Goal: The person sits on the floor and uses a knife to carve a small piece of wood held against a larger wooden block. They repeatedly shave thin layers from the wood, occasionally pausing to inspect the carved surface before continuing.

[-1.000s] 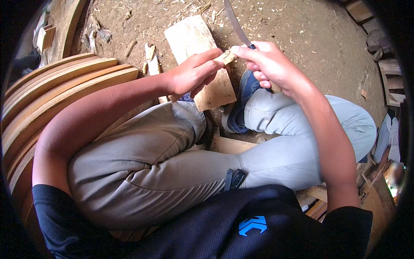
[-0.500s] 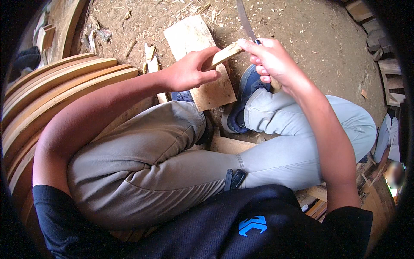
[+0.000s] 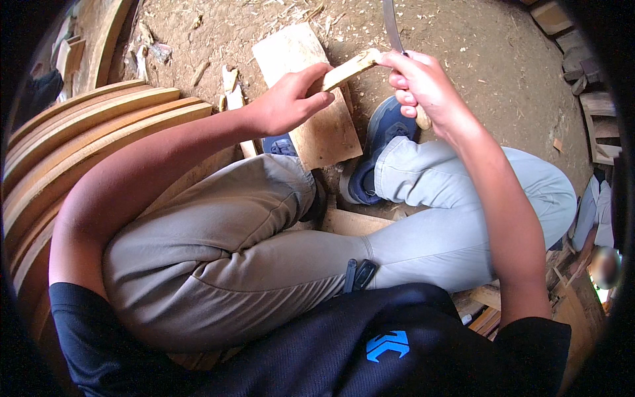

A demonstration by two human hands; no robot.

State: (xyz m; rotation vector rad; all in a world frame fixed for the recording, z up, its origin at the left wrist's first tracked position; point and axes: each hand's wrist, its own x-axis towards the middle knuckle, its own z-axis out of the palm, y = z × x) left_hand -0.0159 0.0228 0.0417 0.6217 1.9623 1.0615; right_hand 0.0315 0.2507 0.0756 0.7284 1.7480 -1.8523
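Dirt floor [image 3: 489, 79] surrounds a plank [image 3: 327, 135]; over it, the left hand [image 3: 291, 102] hangs loosely spread around a wooden stick [image 3: 350, 70], right hand [image 3: 420, 83] pinching its tip and gripping a knife [image 3: 391, 30]: seemingly regripping, needing firmer left hold.

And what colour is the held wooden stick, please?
The wooden stick is pale yellowish tan; head view.

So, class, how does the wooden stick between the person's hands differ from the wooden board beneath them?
The stick is narrow, while the board is much broader. In the picture, the stick slants up to the right; the board slants down to the right. The stick's upper end meets the right hand, while the board is clear of that hand. Both are pale wood.
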